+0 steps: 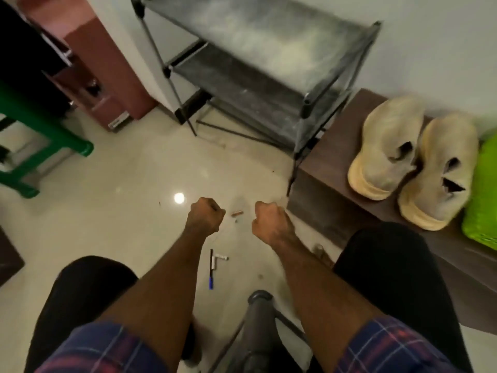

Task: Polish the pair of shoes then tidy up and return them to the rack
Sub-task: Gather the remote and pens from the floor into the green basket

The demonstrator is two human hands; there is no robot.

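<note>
a: where, the pair of shoes (411, 160)?
b: side by side on the brown bench (322, 189), right of the dusty rack (258, 65), beside something bright green (481, 195).
a: and the left hand (205, 215), right hand (270, 222)?
b: both curled into fists above the tiled floor (121, 197), clutching nothing. well apart from the shoes.

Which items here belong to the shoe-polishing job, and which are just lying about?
Job: pair of beige shoes on the brown bench; grey shoe rack.
Lying about: blue-capped pen, white piece on the floor, green stool, green basket.
</note>
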